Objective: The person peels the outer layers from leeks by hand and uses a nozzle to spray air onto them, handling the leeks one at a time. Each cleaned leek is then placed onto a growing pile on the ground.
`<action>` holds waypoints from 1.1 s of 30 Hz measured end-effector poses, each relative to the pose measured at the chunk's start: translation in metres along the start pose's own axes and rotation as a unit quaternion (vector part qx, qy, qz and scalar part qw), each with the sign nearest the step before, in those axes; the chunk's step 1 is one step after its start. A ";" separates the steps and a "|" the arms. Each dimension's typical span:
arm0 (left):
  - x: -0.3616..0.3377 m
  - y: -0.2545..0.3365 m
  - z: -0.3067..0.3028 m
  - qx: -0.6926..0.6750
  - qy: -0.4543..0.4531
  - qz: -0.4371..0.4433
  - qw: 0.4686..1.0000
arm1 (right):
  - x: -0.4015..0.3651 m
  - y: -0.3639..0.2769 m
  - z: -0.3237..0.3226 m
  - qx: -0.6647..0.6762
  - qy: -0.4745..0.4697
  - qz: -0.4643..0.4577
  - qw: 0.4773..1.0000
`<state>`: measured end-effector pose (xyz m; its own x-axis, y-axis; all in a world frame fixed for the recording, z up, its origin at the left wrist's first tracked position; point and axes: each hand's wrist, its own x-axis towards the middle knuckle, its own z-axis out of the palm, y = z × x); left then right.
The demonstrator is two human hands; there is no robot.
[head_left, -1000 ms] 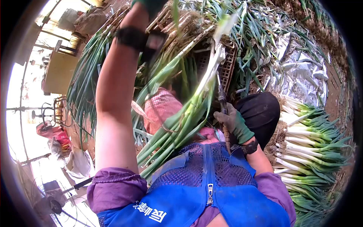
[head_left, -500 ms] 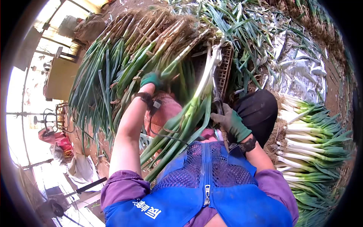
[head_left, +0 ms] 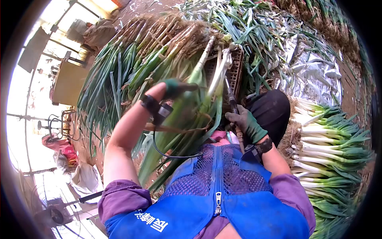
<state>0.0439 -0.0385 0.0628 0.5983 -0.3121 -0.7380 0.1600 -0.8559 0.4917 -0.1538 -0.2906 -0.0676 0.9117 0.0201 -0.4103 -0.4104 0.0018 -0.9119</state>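
Note:
My left hand point(head_left: 175, 88), in a green glove and blurred by motion, is closed around a leek point(head_left: 197, 71). That leek's root end points up and away, while its long leaves fan down toward my lap. Alongside it lies a peeled leek point(head_left: 218, 75) with a white shank, its root end over a brown plastic crate point(head_left: 235, 73). My gloved right hand point(head_left: 247, 124) grips a blow gun point(head_left: 230, 95) with a thin metal nozzle, pointed up toward the crate. A dry brown leaf strip point(head_left: 179, 130) crosses the leaves below my left hand.
Unpeeled leeks with brown roots point(head_left: 147, 44) form a large heap at upper left. Stripped leaves point(head_left: 254, 36) cover the ground beyond the crate. Cleaned leeks point(head_left: 322, 147) lie in a row at right, past my bent knee point(head_left: 272, 113). A fan point(head_left: 55, 215) stands at lower left.
My left hand has moved right and drawn the leek away from the heap, beside the peeled one. My right hand stays near its place, still holding the blow gun.

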 end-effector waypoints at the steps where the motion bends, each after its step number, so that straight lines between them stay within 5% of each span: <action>1: 0.006 -0.006 0.013 0.007 0.022 0.010 1.000 | -0.004 0.000 0.000 0.001 0.002 0.003 1.000; 4: 0.053 -0.046 0.039 0.037 0.005 0.041 0.998 | -0.032 -0.018 0.007 0.035 -0.011 -0.008 0.999; 8: 0.048 -0.045 0.059 0.046 0.073 0.074 0.994 | -0.061 -0.037 0.012 0.011 -0.075 0.045 0.996; 13: 0.053 -0.045 0.071 0.077 0.139 0.101 0.982 | -0.079 -0.046 0.020 -0.057 -0.098 -0.005 0.994; 20: 0.045 -0.018 0.081 0.107 0.143 0.074 0.981 | -0.034 -0.025 0.022 -0.117 -0.040 -0.032 0.992; 23: 0.049 -0.021 0.075 0.061 0.104 0.102 0.987 | -0.029 -0.045 0.021 -0.174 -0.021 0.000 0.984; 28: 0.040 -0.025 0.072 0.174 0.095 0.198 0.960 | -0.054 -0.067 0.026 -0.202 -0.058 -0.001 0.978; 33: 0.021 -0.020 0.081 0.066 0.078 0.082 0.991 | -0.024 -0.054 0.020 -0.222 -0.009 -0.020 0.975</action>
<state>-0.0100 -0.0611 -0.0003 0.7230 -0.3932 -0.5681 -0.0476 -0.8487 0.5268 -0.1546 -0.2708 -0.0086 0.9248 0.0469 -0.3777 -0.3226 -0.4297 -0.8433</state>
